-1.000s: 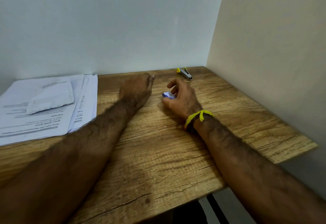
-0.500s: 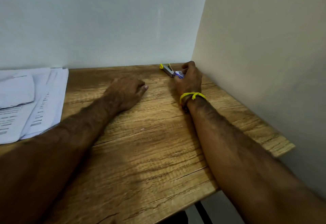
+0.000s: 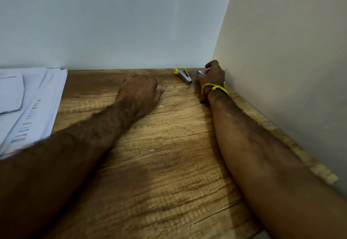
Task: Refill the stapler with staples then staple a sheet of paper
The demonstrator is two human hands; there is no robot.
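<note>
A single wide-angle head view looks forward and down along both forearms across the wooden desk [image 3: 169,173], sitting low and close to its surface and facing the far right corner, where the back wall [image 3: 112,22] meets the side wall [image 3: 291,50].

A wooden table [image 3: 169,173] with a strong brown grain fills the lower view, set into a corner where two pale walls meet. At its far left lies a stack of printed papers [image 3: 32,111], with a smaller white sheet [image 3: 10,92] resting on top. Near the far right corner lies a small stapler [image 3: 184,76], silver with yellow ends, angled across the wood. Two bare forearms rest on the surface. A tiny pale fleck [image 3: 151,150], too small to identify, sits mid-table.
</note>
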